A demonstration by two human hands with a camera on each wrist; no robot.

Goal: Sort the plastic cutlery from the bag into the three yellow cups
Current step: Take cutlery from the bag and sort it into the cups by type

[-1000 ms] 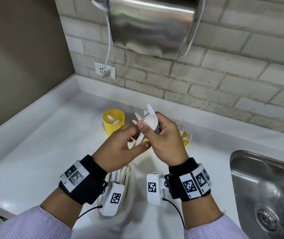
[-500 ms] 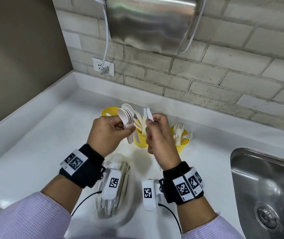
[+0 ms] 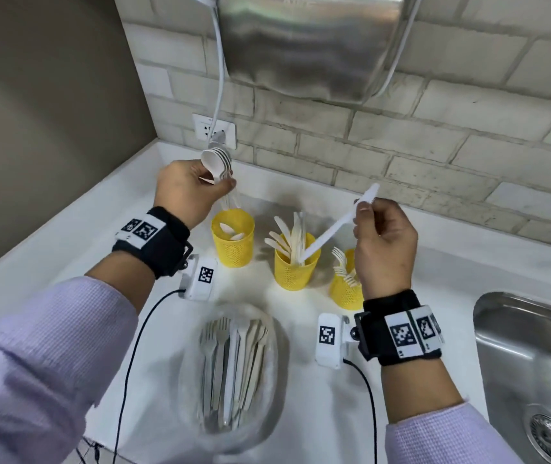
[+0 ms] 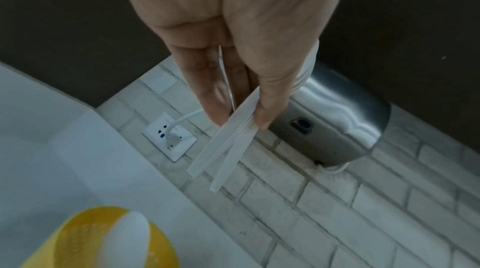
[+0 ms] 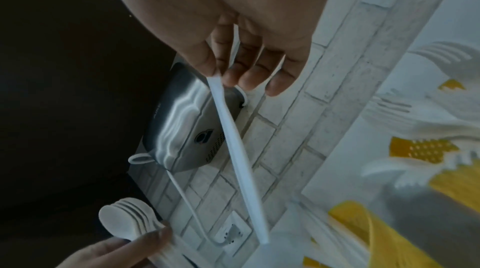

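Observation:
Three yellow mesh cups stand in a row on the white counter. My left hand [image 3: 224, 182] grips a stack of white spoons [image 3: 216, 162], bowls up, with the handles [image 4: 228, 145] hanging just above the left cup [image 3: 233, 236], which has spoons in it. My right hand [image 3: 364, 205] pinches one white knife [image 3: 332, 227] near its blade; it slants down with the handle end inside the middle cup [image 3: 296, 269] among other knives. The right cup [image 3: 344, 289] holds forks and is partly hidden by my right wrist. The clear bag [image 3: 234, 370] with several forks and other cutlery lies in front.
A steel sink [image 3: 535, 363] sits at the right of the counter. A metal hand dryer [image 3: 307, 38] hangs on the brick wall above the cups, its cord plugged into a socket [image 3: 214, 130]. A dark wall closes the left side.
My hands have drawn apart. The left hand carried the spoons left over the left cup; the right hand moved right with the knife and tilted its handle into the middle cup.

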